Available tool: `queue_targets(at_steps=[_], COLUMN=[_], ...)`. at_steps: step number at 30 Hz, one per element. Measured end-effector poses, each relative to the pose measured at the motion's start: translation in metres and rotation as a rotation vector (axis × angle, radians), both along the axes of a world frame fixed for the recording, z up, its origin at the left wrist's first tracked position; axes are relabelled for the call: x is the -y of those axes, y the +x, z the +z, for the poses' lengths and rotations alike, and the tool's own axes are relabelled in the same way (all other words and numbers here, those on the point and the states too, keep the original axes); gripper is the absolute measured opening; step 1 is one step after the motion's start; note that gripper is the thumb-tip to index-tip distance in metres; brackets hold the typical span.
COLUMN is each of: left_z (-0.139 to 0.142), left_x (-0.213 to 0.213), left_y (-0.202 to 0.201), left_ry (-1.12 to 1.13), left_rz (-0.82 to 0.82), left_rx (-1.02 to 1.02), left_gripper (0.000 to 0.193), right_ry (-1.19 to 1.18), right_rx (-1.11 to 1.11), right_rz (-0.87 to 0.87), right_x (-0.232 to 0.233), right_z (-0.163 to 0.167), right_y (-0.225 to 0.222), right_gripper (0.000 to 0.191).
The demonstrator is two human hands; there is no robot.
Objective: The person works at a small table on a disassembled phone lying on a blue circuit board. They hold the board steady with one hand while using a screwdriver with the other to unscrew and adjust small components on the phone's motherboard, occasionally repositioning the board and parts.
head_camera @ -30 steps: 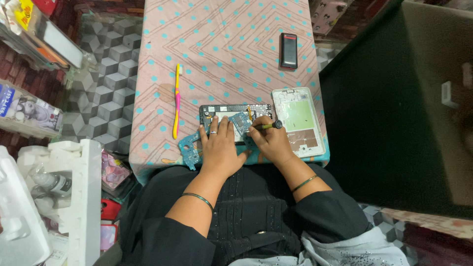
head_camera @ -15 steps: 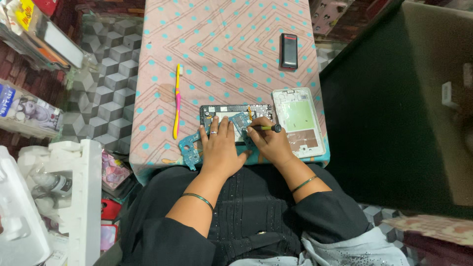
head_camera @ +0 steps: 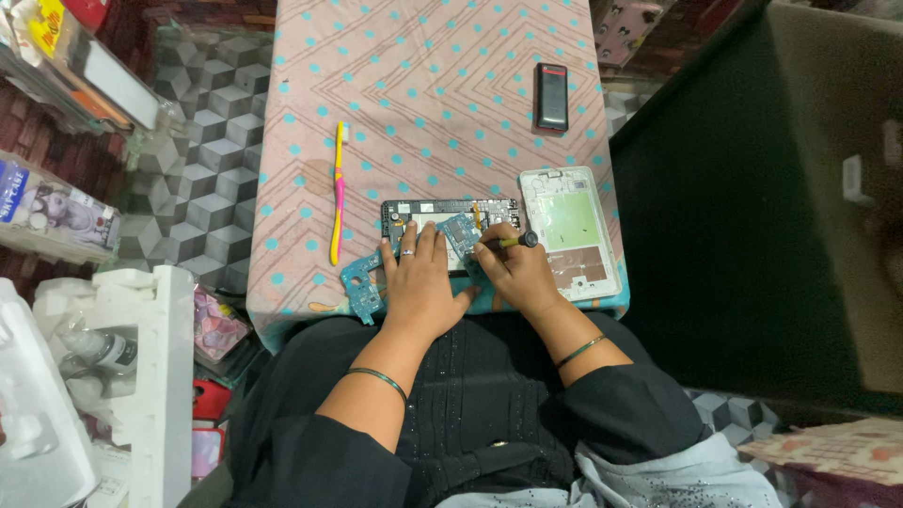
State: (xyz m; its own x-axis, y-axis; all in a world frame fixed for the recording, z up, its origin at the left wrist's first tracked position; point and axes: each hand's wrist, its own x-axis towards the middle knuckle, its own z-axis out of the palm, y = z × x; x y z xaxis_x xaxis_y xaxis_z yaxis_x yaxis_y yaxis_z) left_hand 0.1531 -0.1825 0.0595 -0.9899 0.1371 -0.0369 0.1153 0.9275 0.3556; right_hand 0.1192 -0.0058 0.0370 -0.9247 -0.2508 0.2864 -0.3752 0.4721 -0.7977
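- an opened tablet body [head_camera: 442, 214], dark-framed with its inner parts bared, is laid near the front edge of a table covered by a pink cloth with teal dots [head_camera: 423, 85].
- the left hand [head_camera: 417, 282] is laid flat on the tablet body, fingers stretched forward and slightly spread; a ring is worn on one finger.
- a small screwdriver [head_camera: 513, 242] is pinched in the right hand [head_camera: 517, 277], its tip set down on the tablet's inner parts.
- a blue circuit board [head_camera: 361, 287] is seen just left of the left hand, partly hidden under it.
- a white back cover [head_camera: 569, 230] is laid just right of the right hand.
- a yellow and pink toothbrush [head_camera: 337, 193] is laid to the left, and a small black device [head_camera: 551, 96] further back, well apart.
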Motion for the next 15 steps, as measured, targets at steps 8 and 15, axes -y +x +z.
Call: queue_targets(at_steps=[8, 15], left_z=[0.0008, 0.0006], left_x=[0.0016, 0.0013], left_y=[0.0023, 0.0022], left_ry=[-0.001, -0.005], left_rz=[0.002, -0.001], left_rx=[0.005, 0.002], left_gripper=[0.098, 0.098], right_ry=[-0.013, -0.067], right_rx=[0.083, 0.059], right_rz=[-0.012, 0.011], right_x=[-0.0008, 0.0002], right_z=[-0.0005, -0.0036], right_y=[0.0009, 0.0015], right_gripper=[0.015, 0.015])
